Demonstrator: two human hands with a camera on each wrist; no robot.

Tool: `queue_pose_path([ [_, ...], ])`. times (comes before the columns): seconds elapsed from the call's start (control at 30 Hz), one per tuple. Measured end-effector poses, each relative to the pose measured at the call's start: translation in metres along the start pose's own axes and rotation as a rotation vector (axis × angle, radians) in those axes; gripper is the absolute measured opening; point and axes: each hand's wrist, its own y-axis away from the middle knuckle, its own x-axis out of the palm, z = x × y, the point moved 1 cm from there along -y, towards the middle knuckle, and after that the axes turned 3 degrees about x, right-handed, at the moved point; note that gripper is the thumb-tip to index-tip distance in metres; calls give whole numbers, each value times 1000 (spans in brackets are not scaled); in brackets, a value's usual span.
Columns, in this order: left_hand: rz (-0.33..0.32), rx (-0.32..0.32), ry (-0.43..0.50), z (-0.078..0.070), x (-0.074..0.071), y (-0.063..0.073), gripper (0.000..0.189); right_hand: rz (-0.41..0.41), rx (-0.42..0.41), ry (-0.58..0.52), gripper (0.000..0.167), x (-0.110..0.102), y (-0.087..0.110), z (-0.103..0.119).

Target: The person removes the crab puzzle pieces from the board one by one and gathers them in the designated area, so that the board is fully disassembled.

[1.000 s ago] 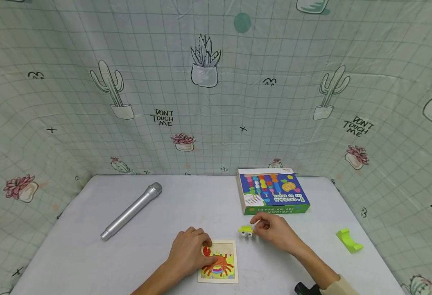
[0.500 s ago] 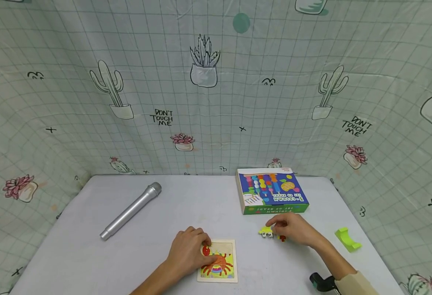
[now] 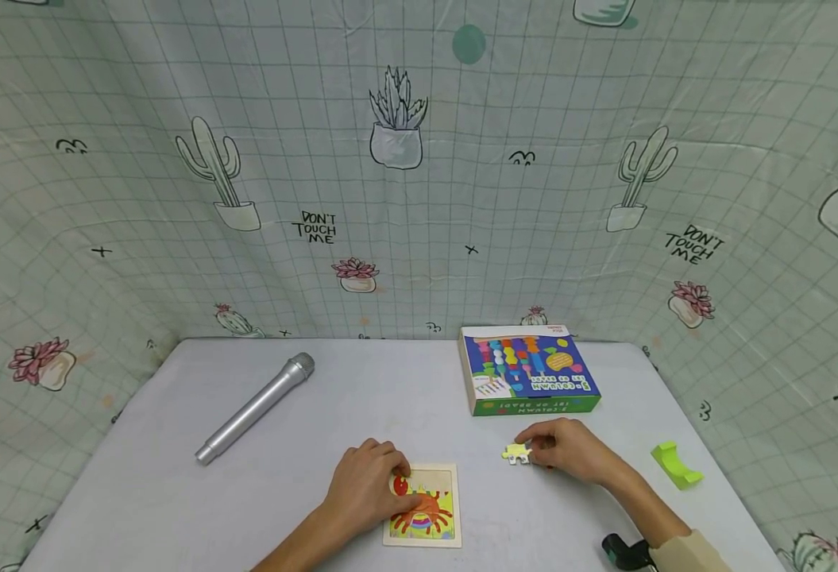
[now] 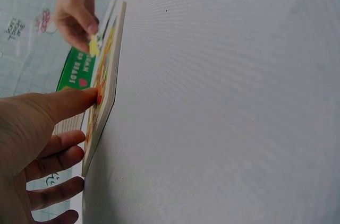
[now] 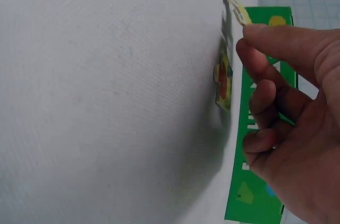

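A square wooden jigsaw puzzle (image 3: pixel 443 527) with a crab picture lies on the table. My left hand (image 3: pixel 367 486) holds it by its upper left part, thumb on the picture and other fingers at the edge. My right hand (image 3: pixel 569 451) pinches a small yellow jigsaw piece (image 3: pixel 515 454) between thumb and index finger; in the right wrist view this piece (image 5: pixel 237 9) is tilted above the table. Below those fingers, a second jigsaw piece (image 5: pixel 223 82), red and yellow, lies on the table, mostly hidden by the hand in the head view.
A blue and green bead-set box (image 3: pixel 533 369) lies behind my right hand. A silver microphone (image 3: pixel 256 409) lies at the left, and a bright green curved block (image 3: pixel 676 465) at the right. A patterned grid cloth (image 3: pixel 419 270) hangs behind the table.
My right hand has moved right, carrying the yellow piece away from the puzzle and over the red and yellow piece. The yellow piece has changed its tilt. My left hand has stayed put.
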Motion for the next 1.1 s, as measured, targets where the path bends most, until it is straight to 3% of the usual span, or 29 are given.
queue_pose_path([
  [0.43, -3, -2, 0, 0, -1, 1, 44, -60, -6, 188, 22, 4, 0, 5],
  [1.1, -11, 19, 9, 1, 0, 0, 43, -80, 44, 265, 21, 9, 2, 3],
])
